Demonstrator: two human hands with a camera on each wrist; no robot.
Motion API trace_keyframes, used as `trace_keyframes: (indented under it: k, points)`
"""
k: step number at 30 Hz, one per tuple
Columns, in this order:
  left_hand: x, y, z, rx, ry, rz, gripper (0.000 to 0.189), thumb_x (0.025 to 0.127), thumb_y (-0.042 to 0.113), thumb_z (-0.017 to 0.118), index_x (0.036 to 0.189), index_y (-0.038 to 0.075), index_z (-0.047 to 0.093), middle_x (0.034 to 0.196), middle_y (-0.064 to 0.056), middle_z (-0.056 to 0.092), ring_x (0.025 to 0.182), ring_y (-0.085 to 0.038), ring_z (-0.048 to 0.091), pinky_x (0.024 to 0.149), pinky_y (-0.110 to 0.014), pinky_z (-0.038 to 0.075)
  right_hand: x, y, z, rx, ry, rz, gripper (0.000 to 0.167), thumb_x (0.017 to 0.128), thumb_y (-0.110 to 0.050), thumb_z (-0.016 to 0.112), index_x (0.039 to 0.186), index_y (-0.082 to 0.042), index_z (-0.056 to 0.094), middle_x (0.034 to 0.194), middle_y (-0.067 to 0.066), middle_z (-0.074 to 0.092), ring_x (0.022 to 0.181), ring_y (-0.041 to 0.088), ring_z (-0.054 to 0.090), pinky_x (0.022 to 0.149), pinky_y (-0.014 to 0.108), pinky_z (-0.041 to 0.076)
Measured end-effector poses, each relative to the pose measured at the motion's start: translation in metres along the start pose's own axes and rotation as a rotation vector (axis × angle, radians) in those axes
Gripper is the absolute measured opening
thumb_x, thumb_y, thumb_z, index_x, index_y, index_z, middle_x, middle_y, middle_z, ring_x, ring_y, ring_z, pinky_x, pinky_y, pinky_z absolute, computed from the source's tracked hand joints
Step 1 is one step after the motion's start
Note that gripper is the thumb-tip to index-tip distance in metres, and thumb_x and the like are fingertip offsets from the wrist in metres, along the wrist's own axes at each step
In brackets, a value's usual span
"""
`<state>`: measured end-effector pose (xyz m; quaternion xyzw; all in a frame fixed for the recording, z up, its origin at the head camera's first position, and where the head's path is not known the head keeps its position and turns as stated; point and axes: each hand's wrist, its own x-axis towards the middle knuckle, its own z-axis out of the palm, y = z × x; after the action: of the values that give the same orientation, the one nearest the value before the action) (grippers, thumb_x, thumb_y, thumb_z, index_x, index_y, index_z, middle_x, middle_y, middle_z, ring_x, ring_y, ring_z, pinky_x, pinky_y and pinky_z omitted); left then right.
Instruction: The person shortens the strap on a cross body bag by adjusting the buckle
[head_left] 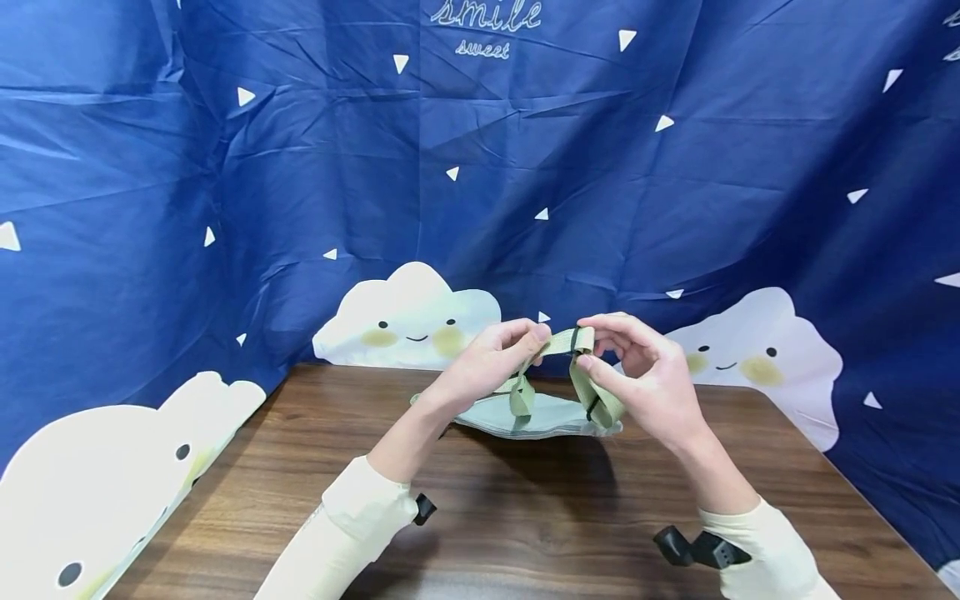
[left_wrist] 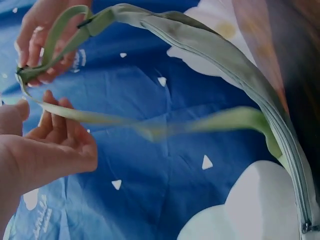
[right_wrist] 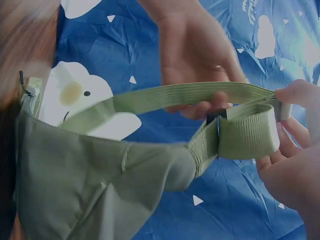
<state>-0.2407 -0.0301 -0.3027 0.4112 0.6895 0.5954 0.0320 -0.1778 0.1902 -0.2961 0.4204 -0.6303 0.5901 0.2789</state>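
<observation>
A grey-green waist bag [right_wrist: 90,170] with a zipper stands over the wooden table, its light green webbing strap [right_wrist: 155,98] raised toward both hands. My left hand [head_left: 491,358] holds the strap, which passes between thumb and fingers in the left wrist view. With thumb and fingertips, my right hand [head_left: 648,375] pinches the strap at a black slider buckle [head_left: 575,340]. From there a doubled loop of webbing [right_wrist: 248,132] hangs down beside the right fingers. A second black strap fitting [left_wrist: 85,23] sits nearer the bag's end.
The brown wooden table [head_left: 510,517] spreads beneath the forearms. A blue cloth [head_left: 360,167] with white clouds and triangles hangs behind it and along its sides. Small black devices [head_left: 701,548] are worn at both sleeves.
</observation>
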Motion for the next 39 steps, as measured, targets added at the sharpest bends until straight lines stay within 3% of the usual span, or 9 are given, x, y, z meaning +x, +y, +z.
trace_keyframes:
  k: [4,9,14,17,21,24,27,32,39]
  points:
    - [0.001,-0.003,-0.002,-0.039,-0.005,-0.001,0.026,0.103,0.033,0.063,0.099,0.008,0.070,0.083,-0.007,0.057,0.070,-0.018,0.045,0.059,-0.028,0.035,0.000,-0.002,-0.002,0.036,0.010,0.005,0.046,0.075,0.031,0.067,0.119,0.019,0.061,0.111,0.029,0.064,0.090,0.027,0.063,0.083,0.030,0.050]
    - [0.001,-0.003,0.001,-0.119,-0.002,0.032,0.020,0.101,0.025,0.067,0.105,0.006,0.072,0.088,-0.003,0.060,0.083,-0.020,0.051,0.063,-0.027,0.039,-0.001,-0.004,-0.004,0.049,-0.028,0.085,0.046,0.078,0.028,0.069,0.122,0.017,0.061,0.107,0.026,0.065,0.093,0.028,0.062,0.085,0.030,0.050]
    - [0.000,-0.001,0.007,-0.174,0.010,0.086,0.018,0.102,0.022,0.066,0.103,0.005,0.072,0.094,-0.002,0.066,0.093,-0.019,0.058,0.081,-0.031,0.051,-0.001,-0.005,-0.002,-0.009,-0.082,0.194,0.043,0.083,0.018,0.073,0.123,0.008,0.064,0.101,0.021,0.065,0.091,0.027,0.061,0.083,0.030,0.050]
    - [0.000,-0.001,0.011,-0.207,0.004,0.104,0.018,0.103,0.020,0.065,0.104,0.004,0.072,0.098,-0.003,0.068,0.100,-0.019,0.060,0.094,-0.036,0.049,-0.002,-0.004,-0.001,-0.026,-0.097,0.220,0.040,0.084,0.015,0.074,0.122,0.007,0.064,0.103,0.021,0.066,0.090,0.028,0.062,0.081,0.029,0.052]
    - [0.001,-0.001,0.009,-0.165,-0.001,0.076,0.026,0.104,0.031,0.062,0.098,0.007,0.069,0.087,-0.002,0.059,0.086,-0.019,0.054,0.077,-0.029,0.046,-0.002,-0.004,-0.002,-0.003,-0.074,0.208,0.039,0.085,0.017,0.072,0.123,0.011,0.062,0.113,0.024,0.066,0.094,0.027,0.064,0.080,0.029,0.053]
    - [0.002,-0.004,0.004,-0.127,-0.031,0.043,0.033,0.104,0.038,0.060,0.096,0.007,0.066,0.085,-0.002,0.055,0.085,-0.017,0.051,0.074,-0.028,0.041,-0.001,-0.006,-0.003,0.005,-0.036,0.192,0.040,0.086,0.017,0.070,0.125,0.012,0.062,0.117,0.024,0.065,0.095,0.026,0.064,0.078,0.028,0.054]
    - [0.002,-0.007,0.001,-0.138,-0.080,0.021,0.030,0.104,0.033,0.062,0.100,0.004,0.067,0.088,-0.004,0.058,0.090,-0.017,0.053,0.078,-0.031,0.041,-0.001,-0.007,-0.004,0.003,-0.007,0.173,0.041,0.085,0.019,0.070,0.125,0.012,0.062,0.121,0.025,0.064,0.095,0.026,0.065,0.079,0.027,0.054]
    - [0.001,-0.007,0.000,-0.191,-0.107,0.014,0.018,0.103,0.021,0.064,0.103,0.004,0.069,0.083,-0.004,0.055,0.077,-0.024,0.046,0.066,-0.033,0.035,-0.001,-0.007,-0.004,0.022,-0.029,0.172,0.042,0.083,0.021,0.070,0.124,0.013,0.061,0.120,0.027,0.064,0.094,0.026,0.064,0.079,0.027,0.054]
    - [-0.001,-0.001,0.006,-0.214,-0.085,0.035,0.019,0.104,0.024,0.063,0.106,0.006,0.069,0.093,-0.005,0.059,0.089,-0.017,0.054,0.074,-0.029,0.042,-0.003,-0.005,-0.001,-0.043,-0.079,0.248,0.038,0.087,0.011,0.074,0.124,0.006,0.065,0.115,0.021,0.067,0.090,0.027,0.066,0.077,0.028,0.055]
